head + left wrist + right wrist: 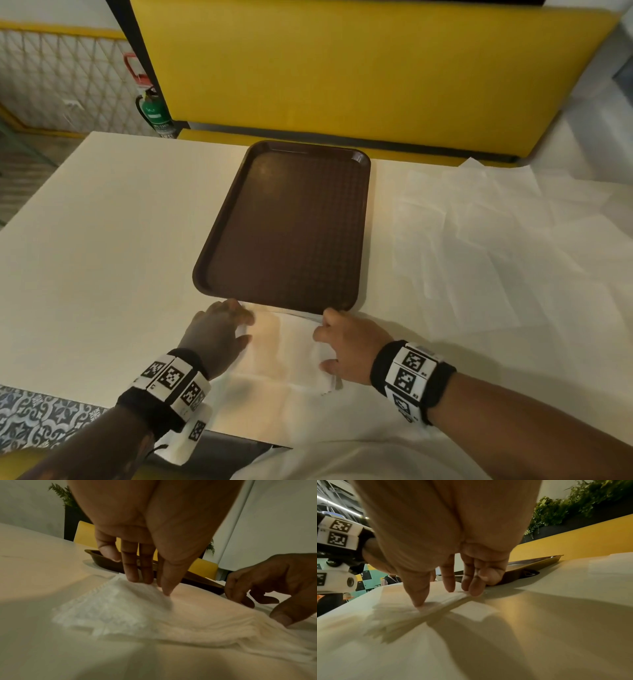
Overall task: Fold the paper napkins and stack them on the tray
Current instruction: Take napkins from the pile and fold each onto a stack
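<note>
A white paper napkin (284,346) lies flat on the cream table just in front of the near edge of the brown tray (291,222), which holds nothing. My left hand (239,325) presses straight fingertips and thumb on the napkin's left edge (120,608). On the right edge (399,609) my right hand (330,339) does the same, thumb tip down and fingertips at the far corner by the tray (536,561). In the left wrist view the left hand (152,585) covers part of the tray (102,562), and the right hand (274,588) shows beyond.
Several unfolded white napkins (479,233) lie spread over the right side of the table. A yellow bench back (342,68) stands behind the table's far edge. A fire extinguisher (154,109) is at the back left. The table's near edge runs under my wrists.
</note>
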The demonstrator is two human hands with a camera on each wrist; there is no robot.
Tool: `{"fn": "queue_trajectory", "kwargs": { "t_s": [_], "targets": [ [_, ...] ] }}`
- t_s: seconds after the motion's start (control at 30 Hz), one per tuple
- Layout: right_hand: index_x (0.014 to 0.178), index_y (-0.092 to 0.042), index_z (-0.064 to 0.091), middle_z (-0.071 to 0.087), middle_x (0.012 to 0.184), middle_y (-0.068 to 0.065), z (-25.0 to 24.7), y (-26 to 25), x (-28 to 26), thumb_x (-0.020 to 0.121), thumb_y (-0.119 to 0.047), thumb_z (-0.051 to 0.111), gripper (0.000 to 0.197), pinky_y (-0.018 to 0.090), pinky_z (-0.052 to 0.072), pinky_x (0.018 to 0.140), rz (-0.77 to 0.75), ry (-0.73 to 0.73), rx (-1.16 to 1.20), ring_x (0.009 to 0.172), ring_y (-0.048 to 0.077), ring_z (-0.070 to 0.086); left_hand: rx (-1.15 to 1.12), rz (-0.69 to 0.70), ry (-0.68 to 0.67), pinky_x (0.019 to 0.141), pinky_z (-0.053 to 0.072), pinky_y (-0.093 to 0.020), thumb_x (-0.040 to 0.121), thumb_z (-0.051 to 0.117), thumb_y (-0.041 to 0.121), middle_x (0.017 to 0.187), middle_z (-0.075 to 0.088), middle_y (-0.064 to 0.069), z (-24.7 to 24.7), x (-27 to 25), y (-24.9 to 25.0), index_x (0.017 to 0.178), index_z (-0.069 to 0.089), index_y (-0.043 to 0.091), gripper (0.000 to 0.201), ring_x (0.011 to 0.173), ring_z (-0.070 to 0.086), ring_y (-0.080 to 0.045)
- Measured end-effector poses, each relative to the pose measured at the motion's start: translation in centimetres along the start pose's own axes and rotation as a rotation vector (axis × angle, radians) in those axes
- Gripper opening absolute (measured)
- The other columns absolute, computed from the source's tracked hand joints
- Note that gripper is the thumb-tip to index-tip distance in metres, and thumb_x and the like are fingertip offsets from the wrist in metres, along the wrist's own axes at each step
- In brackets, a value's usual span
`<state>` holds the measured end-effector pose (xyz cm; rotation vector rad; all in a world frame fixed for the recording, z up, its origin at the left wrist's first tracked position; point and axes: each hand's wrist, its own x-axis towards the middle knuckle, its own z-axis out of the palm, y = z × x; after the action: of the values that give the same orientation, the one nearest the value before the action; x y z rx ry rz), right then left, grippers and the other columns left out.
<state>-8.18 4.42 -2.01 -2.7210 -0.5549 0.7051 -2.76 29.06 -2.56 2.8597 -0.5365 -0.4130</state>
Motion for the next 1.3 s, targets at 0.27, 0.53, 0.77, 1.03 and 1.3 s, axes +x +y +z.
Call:
{"fn": "queue_trajectory", "kwargs": {
  "t_s": [0.27, 0.53, 0.77, 1.03, 1.3],
  "targets": [
    [0.127, -0.017, 0.054, 0.050, 0.118, 0.004, -1.3, 0.6, -1.7, 0.093, -0.042, 0.056, 0.043, 0.040, 0.049, 0.088, 0.039, 0.098, 0.149, 0.100, 0.025, 0.057, -0.047, -0.009, 0.039, 0.087, 0.051, -0.030, 0.081, 0.069, 0.034, 0.100, 0.064, 0.009, -2.4, 0.8, 1.9, 0.099, 0.067, 0.023, 0.022, 0.088, 0.058, -0.007],
    [0.121, -0.011, 0.050, 0.057, 0.117, 0.008, -4.5, 12.7, -8.5, 0.094, -0.041, 0.050, 0.040, 0.037, 0.047, 0.086, 0.723, 0.286, 0.192, 0.108, 0.028, 0.057, -0.329, 0.313, 0.058, 0.058, 0.040, -0.010, 0.080, 0.069, 0.040, 0.074, 0.065, 0.008, -7.6, 5.0, 15.3, 0.084, 0.064, 0.024, 0.017, 0.064, 0.061, -0.006],
    [0.130, -0.010, 0.046, 0.050, 0.131, 0.011, -4.5, 20.1, -11.0, 0.086, -0.045, 0.062, 0.059, 0.039, 0.045, 0.095, 1.059, 0.211, 0.212, 0.120, 0.029, 0.050, -0.355, 0.457, -0.082, 0.063, 0.049, -0.021, 0.077, 0.068, 0.043, 0.067, 0.056, 0.021, -3.5, 9.6, 23.4, 0.087, 0.063, 0.026, 0.020, 0.063, 0.058, -0.001],
    [0.094, -0.011, 0.065, 0.070, 0.101, 0.007, -4.1, 20.4, -11.0, 0.088, -0.014, 0.056, 0.011, 0.028, 0.046, 0.070, 1.091, 0.178, 0.226, 0.093, 0.027, 0.066, -0.272, 0.399, -0.254, 0.059, 0.038, -0.012, 0.085, 0.062, 0.041, 0.080, 0.058, 0.014, -0.4, 10.8, 25.2, 0.096, 0.062, 0.020, 0.023, 0.068, 0.054, -0.002],
    [0.098, -0.011, 0.065, 0.068, 0.103, 0.007, -4.2, 19.3, -11.5, 0.090, -0.016, 0.057, 0.012, 0.029, 0.046, 0.071, 1.054, 0.176, 0.216, 0.094, 0.027, 0.065, -0.266, 0.345, -0.315, 0.069, 0.040, -0.016, 0.084, 0.063, 0.037, 0.086, 0.059, 0.007, 1.1, 11.0, 24.7, 0.097, 0.065, 0.015, 0.025, 0.082, 0.057, -0.009]
  ]
}}
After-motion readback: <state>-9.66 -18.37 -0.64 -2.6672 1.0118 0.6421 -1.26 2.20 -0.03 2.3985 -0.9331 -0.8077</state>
